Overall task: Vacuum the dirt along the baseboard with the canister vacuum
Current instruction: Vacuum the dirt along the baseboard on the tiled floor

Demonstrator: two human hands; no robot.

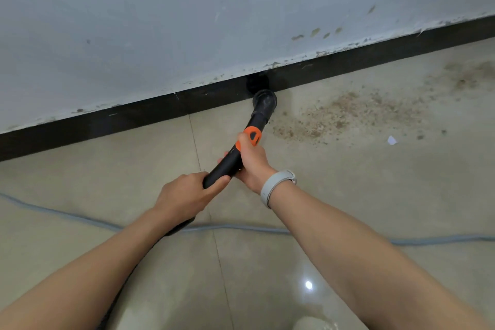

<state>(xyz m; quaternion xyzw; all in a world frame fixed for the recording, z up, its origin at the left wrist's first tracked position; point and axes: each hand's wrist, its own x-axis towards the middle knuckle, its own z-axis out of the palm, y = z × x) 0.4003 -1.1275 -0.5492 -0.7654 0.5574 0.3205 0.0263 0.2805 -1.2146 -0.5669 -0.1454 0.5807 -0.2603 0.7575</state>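
Observation:
The black vacuum wand (227, 166) with an orange collar (253, 135) slants from my hands up toward the wall. Its round black nozzle (264, 100) sits on the tiled floor right against the black baseboard (150, 112). My right hand (253, 162) grips the wand just below the orange collar, a grey band on its wrist. My left hand (187, 194) grips the wand's lower end, where the black hose runs down under my forearm. A wide patch of brown dirt (348, 115) lies on the floor to the right of the nozzle. The canister is out of view.
A grey cable (241, 228) snakes across the floor beneath my arms. The white wall (187, 21) is scuffed above the baseboard. A small white scrap (392, 140) lies by the dirt, and more dirt (471, 75) spreads at the far right.

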